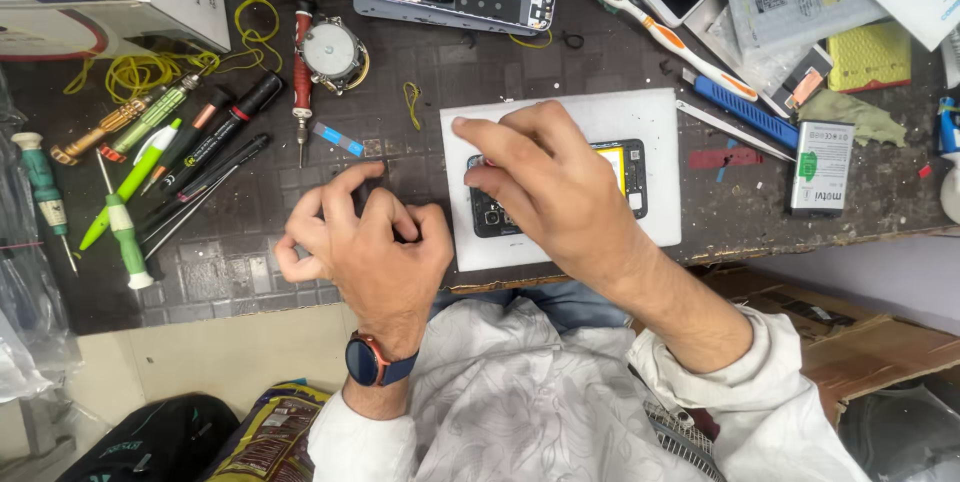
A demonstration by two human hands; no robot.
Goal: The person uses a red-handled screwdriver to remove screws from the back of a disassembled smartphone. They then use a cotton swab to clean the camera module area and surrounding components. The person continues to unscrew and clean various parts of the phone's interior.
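My right hand (545, 187) rests fingers-down on the opened phone (560, 187), a flat black slab with a yellow battery, lying on a smooth white mat (660, 112). Left of the mat, my left hand (365, 247) curls loosely, empty. Farther left lie plastic-handled screwdrivers (125, 232).

dark workbench (560, 72) carries a white mat (660, 112), screwdrivers (125, 232), pens (215, 147) and a toothbrush (680, 42).

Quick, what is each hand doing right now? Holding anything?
Left hand: fingers curled over the dark work mat; whether it holds anything cannot be told.
Right hand: fingertips pinched over the opened phone; any held item cannot be told.
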